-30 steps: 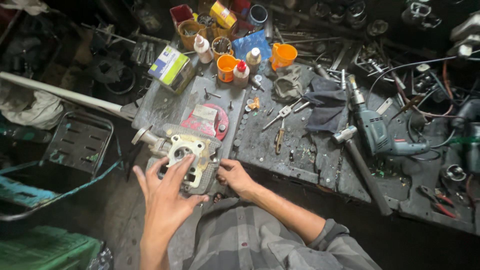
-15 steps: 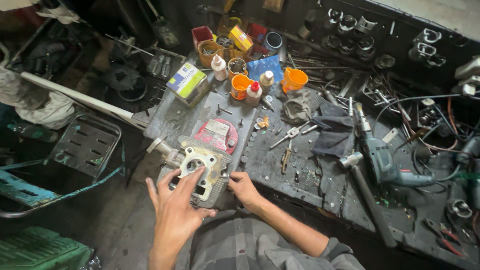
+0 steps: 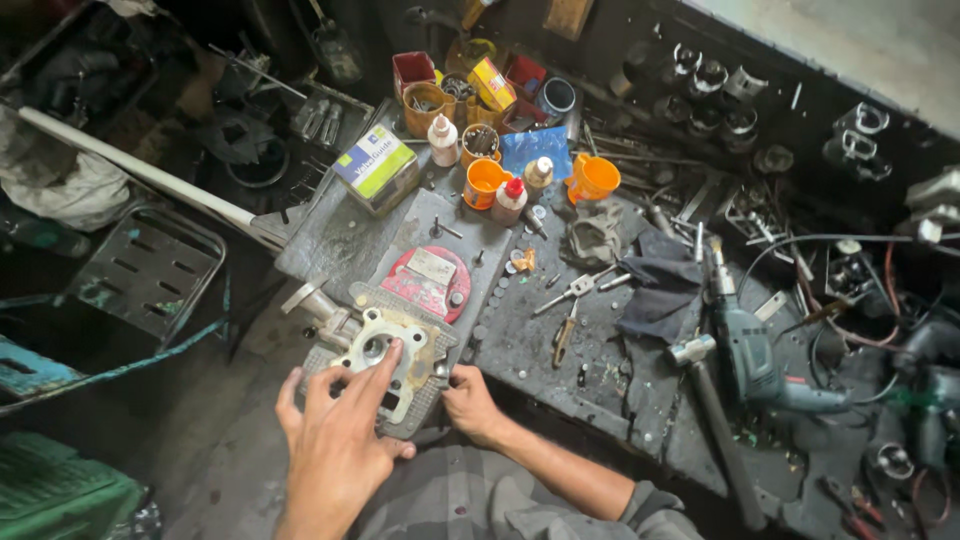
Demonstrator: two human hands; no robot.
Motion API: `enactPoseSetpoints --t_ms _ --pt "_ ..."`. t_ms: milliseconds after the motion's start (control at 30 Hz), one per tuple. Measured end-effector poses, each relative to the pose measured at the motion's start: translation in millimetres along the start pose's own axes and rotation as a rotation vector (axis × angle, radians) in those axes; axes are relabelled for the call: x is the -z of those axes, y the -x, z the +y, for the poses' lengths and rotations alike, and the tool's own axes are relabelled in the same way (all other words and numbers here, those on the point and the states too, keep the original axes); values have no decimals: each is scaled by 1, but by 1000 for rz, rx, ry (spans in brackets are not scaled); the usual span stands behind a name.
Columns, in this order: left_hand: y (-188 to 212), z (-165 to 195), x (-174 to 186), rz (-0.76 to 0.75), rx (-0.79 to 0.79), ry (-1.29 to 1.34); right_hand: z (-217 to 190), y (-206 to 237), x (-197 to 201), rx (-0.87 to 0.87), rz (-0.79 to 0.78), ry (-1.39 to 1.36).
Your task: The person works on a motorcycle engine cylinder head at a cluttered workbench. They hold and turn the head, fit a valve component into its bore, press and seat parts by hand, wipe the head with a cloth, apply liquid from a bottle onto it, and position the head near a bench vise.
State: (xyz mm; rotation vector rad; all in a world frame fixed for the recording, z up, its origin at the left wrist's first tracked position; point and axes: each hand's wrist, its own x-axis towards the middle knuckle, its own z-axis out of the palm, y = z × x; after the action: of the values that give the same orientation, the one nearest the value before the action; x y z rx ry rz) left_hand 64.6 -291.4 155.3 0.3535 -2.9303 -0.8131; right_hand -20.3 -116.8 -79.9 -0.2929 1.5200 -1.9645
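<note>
A pale metal engine part (image 3: 392,360) with a round bore lies on a grey perforated plate (image 3: 432,395) at the near edge of a dirty workbench (image 3: 560,350). My left hand (image 3: 335,435) lies flat with spread fingers, fingertips pressing on the metal part. My right hand (image 3: 470,402) rests at the plate's right edge, fingers curled against it. A red round disc (image 3: 420,290) with a white label sits just beyond the part.
Orange cups (image 3: 592,178), small glue bottles (image 3: 509,200), a box (image 3: 378,168) and tins crowd the bench's back. A wrench (image 3: 575,288), dark cloth (image 3: 655,285), a teal power drill (image 3: 750,355) and a hammer (image 3: 715,420) lie right. A metal chair (image 3: 150,270) stands left.
The view has shifted, so the bench sits lower and more to the right in frame. My left hand has slid slightly further onto the metal part. My right hand stays at the plate's edge.
</note>
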Motion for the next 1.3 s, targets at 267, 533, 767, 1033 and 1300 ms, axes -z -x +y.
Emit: enactPoseSetpoints --t_ms 267,533,767,1033,1300 --pt "3 -5 -4 31 -80 -5 5 -4 -6 4 11 9" --pt "15 -8 -15 108 -87 117 8 -5 17 -142 67 213" --pt "19 -5 -24 157 -56 176 34 -3 11 0 46 66" --pt "12 -9 -16 66 -7 86 26 8 0 79 40 134" --pt "7 -9 -16 121 -67 99 15 9 -8 53 28 91"
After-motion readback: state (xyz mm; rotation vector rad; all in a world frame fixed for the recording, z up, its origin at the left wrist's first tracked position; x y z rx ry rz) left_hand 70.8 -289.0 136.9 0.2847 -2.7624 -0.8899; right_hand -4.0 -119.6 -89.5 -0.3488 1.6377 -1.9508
